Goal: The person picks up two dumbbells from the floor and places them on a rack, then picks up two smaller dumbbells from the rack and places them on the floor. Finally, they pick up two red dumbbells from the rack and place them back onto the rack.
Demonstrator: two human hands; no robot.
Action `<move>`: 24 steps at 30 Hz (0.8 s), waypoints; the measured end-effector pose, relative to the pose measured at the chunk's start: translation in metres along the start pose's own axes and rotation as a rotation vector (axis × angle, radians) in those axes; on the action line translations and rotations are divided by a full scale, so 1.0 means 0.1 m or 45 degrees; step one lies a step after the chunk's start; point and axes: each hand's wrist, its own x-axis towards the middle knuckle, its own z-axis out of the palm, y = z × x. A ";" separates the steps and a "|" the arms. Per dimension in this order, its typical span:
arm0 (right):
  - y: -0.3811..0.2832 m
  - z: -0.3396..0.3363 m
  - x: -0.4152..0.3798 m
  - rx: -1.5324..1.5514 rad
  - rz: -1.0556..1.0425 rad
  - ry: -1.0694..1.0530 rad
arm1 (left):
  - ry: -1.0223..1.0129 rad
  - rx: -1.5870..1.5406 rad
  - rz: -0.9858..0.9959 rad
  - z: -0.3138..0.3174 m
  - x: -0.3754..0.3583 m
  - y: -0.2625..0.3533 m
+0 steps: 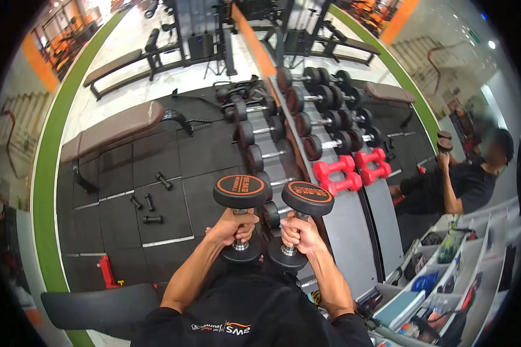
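My left hand is closed around the metal handle of a black dumbbell, which stands upright in front of my chest. Its round top face carries an orange ring and orange lettering. Beside it, my right hand grips a second dumbbell of the same kind, also upright and leaning slightly. The two top heads are close together with a small gap between them. Each lower head shows below my fists, near my black shirt.
A dumbbell rack runs along a mirror that reflects weights and a person. Red dumbbells appear to the right. Several small black dumbbells lie on the floor mats. A brown bench stands left; a cubby shelf is at right.
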 end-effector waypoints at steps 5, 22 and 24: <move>0.04 0.37 0.64 -0.088 0.144 -0.054 | 0.044 -0.074 0.033 -0.51 -0.02 0.28; 0.30 1.46 2.25 -0.318 0.464 -0.182 | 0.402 -0.392 0.261 -1.76 -0.44 1.00; 0.29 1.52 2.39 -0.358 0.523 -0.189 | 0.456 -0.423 0.289 -1.82 -0.44 1.02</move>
